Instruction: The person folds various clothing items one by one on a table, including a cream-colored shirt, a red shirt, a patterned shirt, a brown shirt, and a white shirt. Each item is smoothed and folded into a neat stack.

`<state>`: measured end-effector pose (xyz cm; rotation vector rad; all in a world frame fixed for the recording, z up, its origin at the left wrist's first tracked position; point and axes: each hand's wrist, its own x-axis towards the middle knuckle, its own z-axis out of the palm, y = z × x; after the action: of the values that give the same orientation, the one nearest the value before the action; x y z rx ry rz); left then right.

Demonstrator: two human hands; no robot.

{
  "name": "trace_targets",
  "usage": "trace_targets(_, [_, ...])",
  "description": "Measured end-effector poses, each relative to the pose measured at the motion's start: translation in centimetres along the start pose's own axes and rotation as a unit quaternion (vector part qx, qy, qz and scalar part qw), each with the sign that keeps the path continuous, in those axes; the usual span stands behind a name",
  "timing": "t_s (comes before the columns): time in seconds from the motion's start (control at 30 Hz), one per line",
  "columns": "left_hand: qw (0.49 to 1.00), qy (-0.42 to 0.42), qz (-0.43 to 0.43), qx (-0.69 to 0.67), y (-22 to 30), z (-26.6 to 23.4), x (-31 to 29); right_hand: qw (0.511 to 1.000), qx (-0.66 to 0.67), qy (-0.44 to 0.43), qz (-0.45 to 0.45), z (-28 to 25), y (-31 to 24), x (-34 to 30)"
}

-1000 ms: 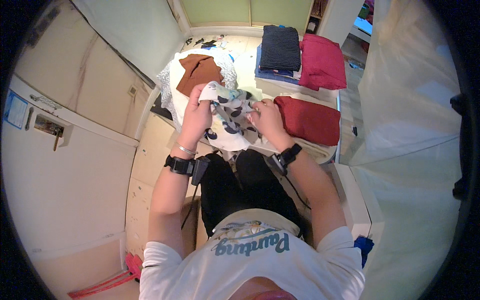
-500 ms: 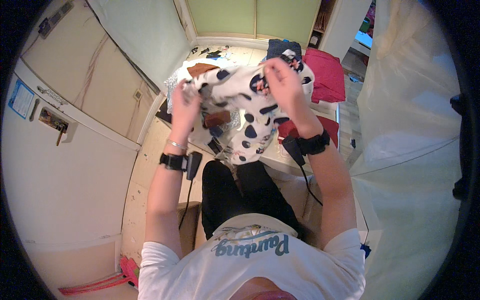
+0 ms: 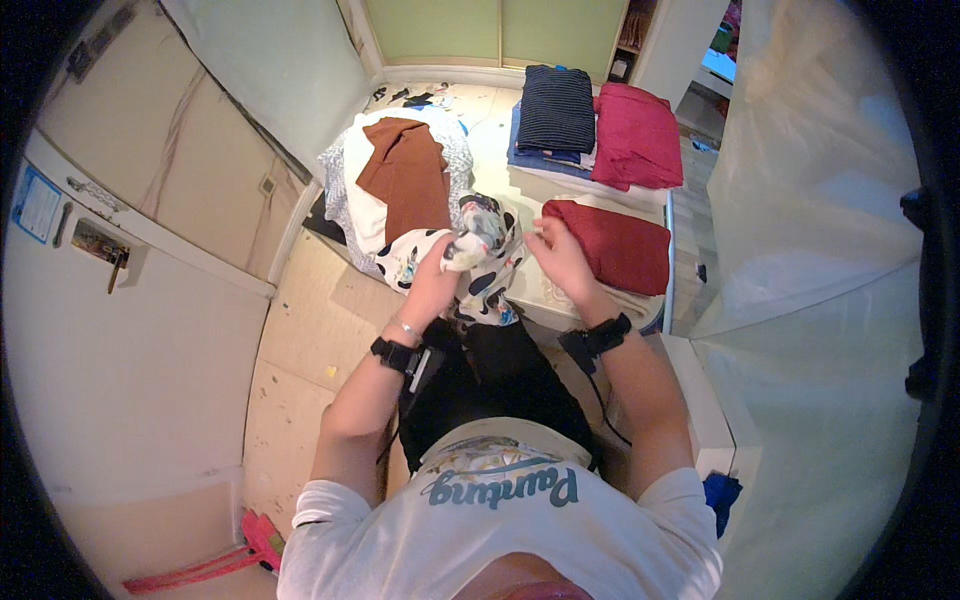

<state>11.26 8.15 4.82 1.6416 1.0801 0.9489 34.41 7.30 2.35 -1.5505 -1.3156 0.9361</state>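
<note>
A white garment with dark spots and small coloured prints [image 3: 492, 283] hangs bunched over the front edge of the low white surface, above my knees. My left hand [image 3: 436, 281] is closed on a gathered part of it; the fingertips are partly hidden by the cloth. Just right of the garment, my right hand [image 3: 563, 262] is open with fingers loosely bent, apart from the cloth. That hand is close to a folded dark red garment [image 3: 620, 248]. I cannot tell which kind of garment the spotted one is.
Brown cloth [image 3: 408, 175] lies on a loose pile of white and grey clothes [image 3: 345, 170] at the left. Back right are a folded dark striped garment [image 3: 556, 110] and a folded crimson one [image 3: 640, 138]. A white door [image 3: 150, 330] stands at left, plastic sheeting [image 3: 810, 200] at right.
The spotted garment, spread between both raised hands before, is lowered and bunched toward me in the left hand. My right hand has let go. The brown cloth and folded stacks show more fully.
</note>
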Motion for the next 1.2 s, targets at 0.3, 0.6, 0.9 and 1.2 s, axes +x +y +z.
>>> trace_targets(0.3, [0.981,-0.186,0.054,0.025,-0.5,-0.4,-4.0,0.956,0.255,-0.115,0.092,4.4,-1.0,-2.3])
trace_targets(0.6, [0.995,-0.093,0.032,-0.007,2.9,-1.4,-1.7,0.968,0.012,-0.183,-0.173,1.9,-8.0,-3.5])
trace_targets(0.9, [0.995,-0.068,0.032,-0.059,7.4,-5.2,0.3,0.992,0.046,-0.057,-0.101,0.0,-9.0,-2.0])
trace_targets(1.2, [0.960,-0.139,0.019,-0.243,9.1,-7.3,-0.1,0.954,0.138,-0.231,-0.130,2.2,-11.2,-0.6])
